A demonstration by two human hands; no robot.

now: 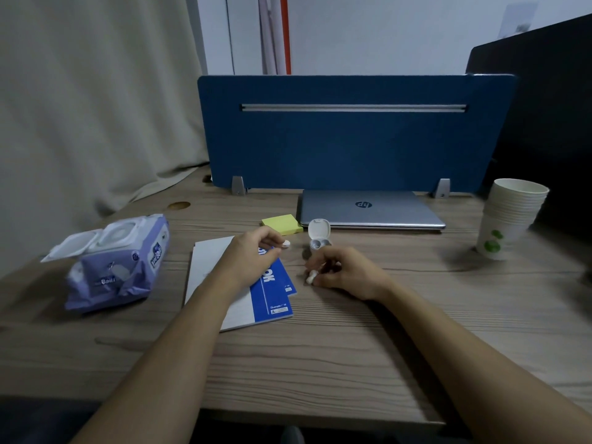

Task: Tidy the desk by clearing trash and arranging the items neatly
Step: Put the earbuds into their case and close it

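From the head view, a wood-grain tabletop (pixel 320 347) with long streaked lines carries everything. The left hand (pixel 248 254) has its fingers curled, pinching a small smooth white earbud (pixel 286 243) at the fingertips, just above the blue edge of the notebooks (pixel 272 293). The right hand (pixel 342 272) rests on the tabletop with its fingers curled round a second earbud (pixel 311 278), whose white stem pokes out toward the left.

Between and just beyond the two hands stands the earbud case (pixel 318 237), a rounded glossy white plastic shell with its lid tipped up and two hollows showing inside. It sits just in front of a shut laptop (pixel 371 208), a flat silver slab of brushed metal with a round logo. Beside the case, a square pad of yellow sticky notes (pixel 282 223) lies flat.

The notebooks are thin, with blue and pale covers, overlapped at a slant under the left forearm. Farther left slumps a soft, crinkled purple wipes pack (pixel 118 264) with its hard white flip lid open. At the right edge stands a tall stack of white paper cups (pixel 509 216) printed with green dots. A blue felt-like divider (pixel 352 145) with a metal rail stands upright behind the laptop, and a beige curtain (pixel 96 107) hangs in folds on the left.
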